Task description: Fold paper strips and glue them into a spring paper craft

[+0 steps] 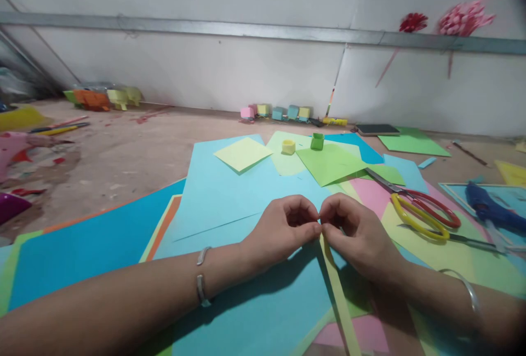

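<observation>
Over the coloured sheets, my left hand (290, 224) and my right hand (355, 233) meet fingertip to fingertip. Between their thumbs and forefingers they pinch the top end of a long pale-yellow paper strip (337, 296), which hangs down towards me. The pinched end itself is mostly hidden by my fingers. Beneath lies a large light-blue sheet (230, 279). Beyond my hands sit a small yellow paper box (288, 147) and a small green paper box (317, 141). To the right, scissors (423, 208) with red and yellow handles rest on the papers.
A blue glue gun (493, 205) lies at the far right, a pink glue gun (14, 150) at the left edge. Several small paper cubes (277, 113) line the wall, near a dark phone (377, 130). Paper flowers (462, 19) hang on the metal rail (246, 29).
</observation>
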